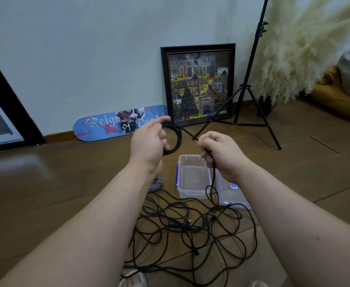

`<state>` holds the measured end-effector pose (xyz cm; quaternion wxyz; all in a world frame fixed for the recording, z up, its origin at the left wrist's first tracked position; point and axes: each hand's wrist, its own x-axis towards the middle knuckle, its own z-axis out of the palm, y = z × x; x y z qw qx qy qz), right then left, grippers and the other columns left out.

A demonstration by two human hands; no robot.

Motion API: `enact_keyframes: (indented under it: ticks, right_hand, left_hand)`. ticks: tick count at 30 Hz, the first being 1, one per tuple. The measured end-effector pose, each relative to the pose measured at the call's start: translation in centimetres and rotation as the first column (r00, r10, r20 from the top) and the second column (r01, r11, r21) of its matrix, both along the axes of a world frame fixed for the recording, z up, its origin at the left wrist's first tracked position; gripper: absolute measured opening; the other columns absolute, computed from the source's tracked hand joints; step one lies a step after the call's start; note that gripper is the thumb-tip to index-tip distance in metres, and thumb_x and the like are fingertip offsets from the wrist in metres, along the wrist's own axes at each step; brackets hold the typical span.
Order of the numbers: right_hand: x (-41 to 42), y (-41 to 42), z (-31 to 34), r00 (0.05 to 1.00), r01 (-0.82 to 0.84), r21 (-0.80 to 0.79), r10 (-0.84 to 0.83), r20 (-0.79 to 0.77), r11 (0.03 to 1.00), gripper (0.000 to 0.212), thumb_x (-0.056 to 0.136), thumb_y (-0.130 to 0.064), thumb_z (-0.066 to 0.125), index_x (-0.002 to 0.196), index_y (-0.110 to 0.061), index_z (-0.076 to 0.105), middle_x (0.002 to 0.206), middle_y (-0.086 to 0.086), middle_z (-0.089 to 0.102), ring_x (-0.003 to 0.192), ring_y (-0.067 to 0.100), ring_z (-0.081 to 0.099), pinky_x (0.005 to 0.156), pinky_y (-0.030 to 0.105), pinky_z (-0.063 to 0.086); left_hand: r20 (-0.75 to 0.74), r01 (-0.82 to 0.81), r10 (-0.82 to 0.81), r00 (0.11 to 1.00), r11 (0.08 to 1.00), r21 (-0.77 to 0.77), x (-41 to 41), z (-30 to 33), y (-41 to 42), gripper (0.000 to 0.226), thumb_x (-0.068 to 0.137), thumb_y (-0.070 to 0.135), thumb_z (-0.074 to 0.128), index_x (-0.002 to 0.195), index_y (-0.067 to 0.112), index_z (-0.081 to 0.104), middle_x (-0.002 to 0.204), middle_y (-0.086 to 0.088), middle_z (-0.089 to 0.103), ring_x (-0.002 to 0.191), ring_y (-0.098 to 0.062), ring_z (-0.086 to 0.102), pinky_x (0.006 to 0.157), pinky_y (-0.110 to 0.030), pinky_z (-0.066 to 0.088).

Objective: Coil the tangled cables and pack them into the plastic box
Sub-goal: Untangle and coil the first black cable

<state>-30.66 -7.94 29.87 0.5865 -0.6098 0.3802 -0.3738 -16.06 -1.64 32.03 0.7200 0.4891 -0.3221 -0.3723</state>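
My left hand (149, 141) grips a small coil of black cable (175, 137), raised above the floor. The same cable runs taut to my right hand (219, 154), which pinches it and lets the rest hang down. It drops into a tangled heap of black cables (190, 230) spread on the wooden floor between my arms. A clear plastic box (182, 175) with blue clips stands open just beyond the heap. Its clear lid (230, 193) lies flat beside it on the right, partly hidden by my right wrist.
A striped coiled cable (156, 184) lies by my left wrist. A black tripod (250, 88), a framed picture (199, 83) and a blue skateboard deck (116, 123) stand along the wall. Pampas grass (298, 48) fills the right corner. My sandalled feet show at the bottom edge.
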Motion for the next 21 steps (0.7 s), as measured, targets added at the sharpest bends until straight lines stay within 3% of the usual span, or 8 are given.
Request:
enact_keyframes:
  ticks: [2, 5, 9, 10, 12, 15, 18, 21]
  right_hand:
    - [-1.2, -0.5, -0.1, 0.996, 0.064, -0.012, -0.065, -0.054, 0.998, 0.018, 0.087, 0.001, 0.055, 0.079, -0.014, 0.057, 0.058, 0.0, 0.051, 0.049, 0.014, 0.038, 0.049, 0.026, 0.031]
    - [-3.0, -1.5, -0.6, 0.965, 0.192, -0.098, -0.206, -0.162, 0.977, 0.019, 0.085, 0.001, 0.058, 0.083, -0.018, 0.061, 0.074, 0.004, 0.058, 0.059, 0.014, 0.046, 0.056, 0.026, 0.037]
    - [-3.6, -2.0, -0.8, 0.935, 0.323, -0.237, -0.348, -0.069, 0.916, 0.017, 0.087, -0.006, 0.065, 0.081, -0.021, 0.064, 0.076, 0.001, 0.061, 0.061, 0.012, 0.048, 0.058, 0.024, 0.037]
    - [-3.3, -1.8, -0.8, 0.927, 0.299, -0.318, -0.353, -0.128, 0.9, 0.014, 0.088, -0.008, 0.064, 0.082, -0.021, 0.065, 0.076, -0.003, 0.061, 0.063, 0.01, 0.05, 0.059, 0.023, 0.039]
    - [-2.5, -1.2, -0.8, 0.873, 0.095, -0.498, -0.313, -0.375, 0.862, 0.011, 0.092, -0.014, 0.063, 0.089, -0.023, 0.068, 0.081, -0.008, 0.061, 0.075, 0.01, 0.055, 0.067, 0.022, 0.045]
    - [-1.2, 0.1, 0.0, 0.744, -0.274, -0.559, -0.195, -0.639, 0.783, 0.014, 0.093, -0.022, 0.061, 0.1, -0.021, 0.073, 0.09, -0.012, 0.06, 0.09, 0.01, 0.056, 0.08, 0.025, 0.046]
    - [-0.3, 1.2, 1.4, 0.796, -0.383, -0.476, 0.022, -0.605, 0.792, 0.009, 0.092, -0.019, 0.064, 0.093, -0.02, 0.073, 0.078, -0.019, 0.059, 0.074, -0.004, 0.056, 0.065, 0.007, 0.038]
    - [-0.2, 1.7, 1.9, 0.891, -0.352, -0.31, 0.215, -0.399, 0.883, 0.011, 0.091, -0.014, 0.065, 0.084, -0.021, 0.07, 0.066, -0.017, 0.06, 0.058, -0.005, 0.052, 0.058, 0.008, 0.037]
  left_hand:
    - [-0.056, -0.075, 0.075, 0.996, 0.997, -0.006, 1.2, 0.0, -0.2, 0.034, 0.104, 0.004, 0.031, 0.102, 0.011, 0.064, 0.045, 0.013, 0.031, 0.041, -0.004, 0.024, 0.05, -0.021, 0.027]
    - [-0.132, -0.148, 0.143, 0.981, 0.989, -0.023, 2.2, -0.3, -0.4, 0.032, 0.105, 0.005, 0.03, 0.11, 0.008, 0.062, 0.045, 0.013, 0.031, 0.041, -0.004, 0.024, 0.051, -0.02, 0.026]
    - [-0.139, -0.172, 0.167, 0.976, 0.985, -0.025, 2.2, -0.6, -0.9, 0.032, 0.105, 0.007, 0.032, 0.117, 0.007, 0.062, 0.049, 0.012, 0.033, 0.048, -0.006, 0.026, 0.055, -0.021, 0.028]
    - [-0.144, -0.166, 0.161, 0.976, 0.986, -0.028, 2.1, -0.7, -1.0, 0.032, 0.105, 0.008, 0.032, 0.116, 0.008, 0.062, 0.049, 0.011, 0.033, 0.049, -0.006, 0.026, 0.055, -0.021, 0.028]
    - [-0.149, -0.152, 0.144, 0.978, 0.988, -0.042, 1.7, -0.7, -1.1, 0.031, 0.105, 0.007, 0.032, 0.115, 0.009, 0.062, 0.052, 0.009, 0.034, 0.051, -0.007, 0.027, 0.055, -0.021, 0.028]
    - [-0.105, -0.118, 0.113, 0.988, 0.992, -0.047, 1.3, -0.9, -1.3, 0.031, 0.105, 0.006, 0.033, 0.117, 0.008, 0.061, 0.055, 0.007, 0.033, 0.054, -0.008, 0.027, 0.056, -0.022, 0.027]
    - [-0.025, -0.09, 0.089, 0.996, 0.995, -0.034, 1.2, -1.2, -1.2, 0.032, 0.104, 0.006, 0.034, 0.124, 0.007, 0.059, 0.053, 0.008, 0.034, 0.055, -0.008, 0.029, 0.057, -0.022, 0.027]
    - [0.058, -0.067, 0.067, 0.996, 0.998, -0.003, 1.0, -1.3, -0.9, 0.032, 0.104, 0.007, 0.035, 0.124, 0.011, 0.059, 0.051, 0.01, 0.036, 0.055, -0.007, 0.032, 0.057, -0.02, 0.031]
